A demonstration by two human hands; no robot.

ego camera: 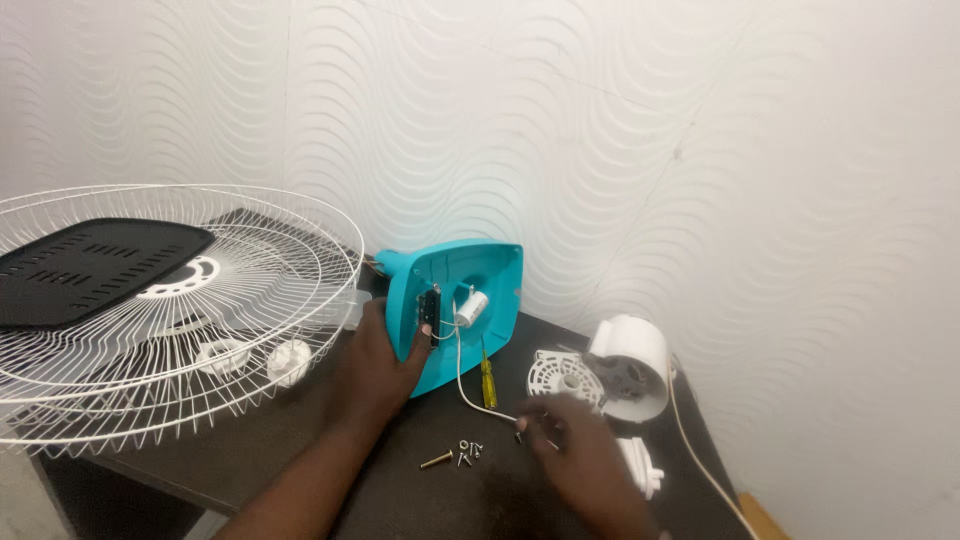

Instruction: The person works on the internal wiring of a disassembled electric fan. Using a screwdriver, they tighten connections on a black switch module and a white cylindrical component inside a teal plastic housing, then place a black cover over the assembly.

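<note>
Lying across the dark table (pixel 300 440), the person's two bare forearms are being extended toward a dismantled fan. The teal fan base (pixel 455 310) is being held tipped on its edge near the table's back edge, its hollow underside turned to the camera, and it is being gripped at its left rim by the left hand (pixel 385 365), whose fingers are closed around that rim beside a small black switch block (pixel 428 305). A white cylindrical capacitor (pixel 472 307) is being shown inside the base, and a white cable (pixel 465 385) is being trailed from it down onto the table. A yellow-handled screwdriver (pixel 488 380) is lying just beside the base's lower rim. The right hand (pixel 580 450) is being lowered, blurred, near the front right part of the table, its fingertips pinched close over a small screw; whether the screw is truly being gripped cannot be told. A few loose screws (pixel 465 452) are lying between the two hands. A white motor housing (pixel 632 365) and a white round vented cover (pixel 565 380) are resting toward the right edge, and a white wire fan guard (pixel 170 300) with a black slotted panel (pixel 95 265) on it is overhanging the left edge.
</note>
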